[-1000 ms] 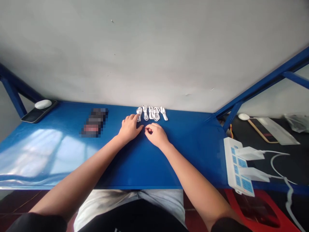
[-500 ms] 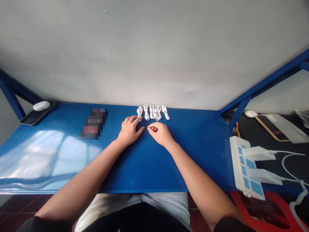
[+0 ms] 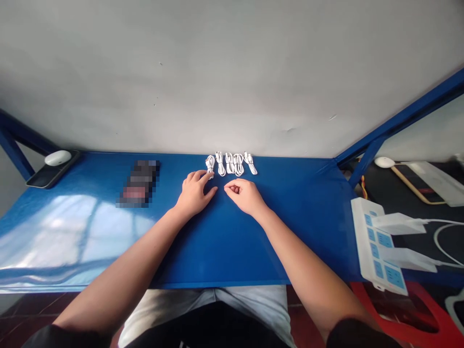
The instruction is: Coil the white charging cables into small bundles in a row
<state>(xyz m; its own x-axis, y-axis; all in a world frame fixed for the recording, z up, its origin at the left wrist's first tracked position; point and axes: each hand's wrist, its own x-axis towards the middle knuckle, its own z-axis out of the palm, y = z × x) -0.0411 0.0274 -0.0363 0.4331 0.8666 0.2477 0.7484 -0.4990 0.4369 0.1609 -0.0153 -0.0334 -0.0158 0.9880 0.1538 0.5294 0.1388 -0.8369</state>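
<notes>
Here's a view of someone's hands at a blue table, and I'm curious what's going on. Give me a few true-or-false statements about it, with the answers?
1. The left hand touches the leftmost coiled white cable. True.
2. The right hand grips a cable. False: it is curled and empty over the blue tabletop, apart from the cables.
3. Five coiled white cables lie in a row by the wall. True.
4. The white power strip lies at the left end of the table. False: it is at the right end.
</notes>
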